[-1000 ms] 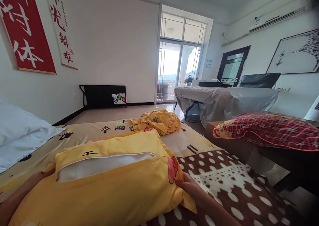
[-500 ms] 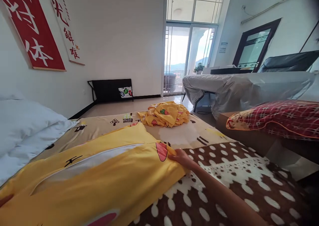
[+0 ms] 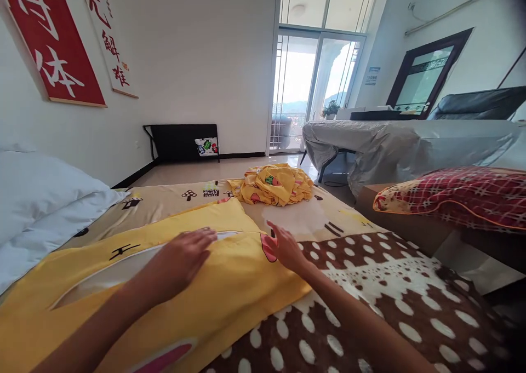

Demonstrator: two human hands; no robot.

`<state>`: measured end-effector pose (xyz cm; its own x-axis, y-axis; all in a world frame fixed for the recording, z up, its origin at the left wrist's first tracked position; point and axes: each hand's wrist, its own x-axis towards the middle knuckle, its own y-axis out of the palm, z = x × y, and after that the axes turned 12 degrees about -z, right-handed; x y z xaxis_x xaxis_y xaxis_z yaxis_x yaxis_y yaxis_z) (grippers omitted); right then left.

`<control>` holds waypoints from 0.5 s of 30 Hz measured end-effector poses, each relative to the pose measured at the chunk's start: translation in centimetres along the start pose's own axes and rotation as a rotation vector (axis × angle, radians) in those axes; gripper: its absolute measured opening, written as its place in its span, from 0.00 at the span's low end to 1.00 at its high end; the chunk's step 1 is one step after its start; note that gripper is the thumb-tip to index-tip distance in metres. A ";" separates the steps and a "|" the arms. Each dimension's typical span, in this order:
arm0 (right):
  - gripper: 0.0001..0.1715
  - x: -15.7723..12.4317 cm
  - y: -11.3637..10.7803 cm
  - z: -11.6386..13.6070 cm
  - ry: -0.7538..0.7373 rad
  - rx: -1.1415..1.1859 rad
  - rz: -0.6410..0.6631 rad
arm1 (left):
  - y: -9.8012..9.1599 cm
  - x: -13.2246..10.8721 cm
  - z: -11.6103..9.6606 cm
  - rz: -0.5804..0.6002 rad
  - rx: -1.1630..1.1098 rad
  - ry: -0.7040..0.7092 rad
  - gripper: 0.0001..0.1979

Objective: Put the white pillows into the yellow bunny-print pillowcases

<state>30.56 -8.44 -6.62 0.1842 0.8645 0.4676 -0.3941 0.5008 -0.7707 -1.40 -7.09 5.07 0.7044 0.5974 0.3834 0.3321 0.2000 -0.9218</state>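
Note:
A yellow pillowcase point(image 3: 230, 274) with a pink-red patch and black marks lies across the bed. Along its top runs a long slit, and a white pillow point(image 3: 119, 269) shows through it. My left hand point(image 3: 187, 255) is over the slit with its fingers stretched out together, palm down. At the right end of the pillowcase, beside the pink-red patch, is my right hand point(image 3: 287, 250). Its index finger points away from me and the fingers look loose, with nothing visible in them. Whether it touches the cloth is hard to tell.
A crumpled yellow printed cloth point(image 3: 275, 184) lies at the bed's far edge. White pillows point(image 3: 45, 192) are on the left. A brown dotted blanket point(image 3: 370, 302) covers the near right. Beyond stand a red checked cushion point(image 3: 460, 198) and a plastic-covered table point(image 3: 394, 143).
My left hand has come from the lower left edge to the middle of the slit. My right hand has let go of the pillowcase's corner and straightened its index finger.

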 end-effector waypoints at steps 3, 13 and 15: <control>0.36 -2.6 3.0 0.9 -0.199 0.049 0.094 | 4.3 3.2 -4.7 0.119 -0.046 0.170 0.25; 0.28 -7.0 -0.3 -6.7 -0.105 -0.236 0.243 | 8.2 3.0 -2.1 0.212 -0.025 0.150 0.28; 0.27 -7.2 -0.6 -6.8 -0.094 -0.262 0.233 | 7.5 2.7 -2.2 0.171 -0.016 0.107 0.25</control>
<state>35.59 -14.67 -12.51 0.0280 0.9551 0.2949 -0.1691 0.2953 -0.9403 4.37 -5.68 -0.66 0.8138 0.5352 0.2263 0.2115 0.0898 -0.9732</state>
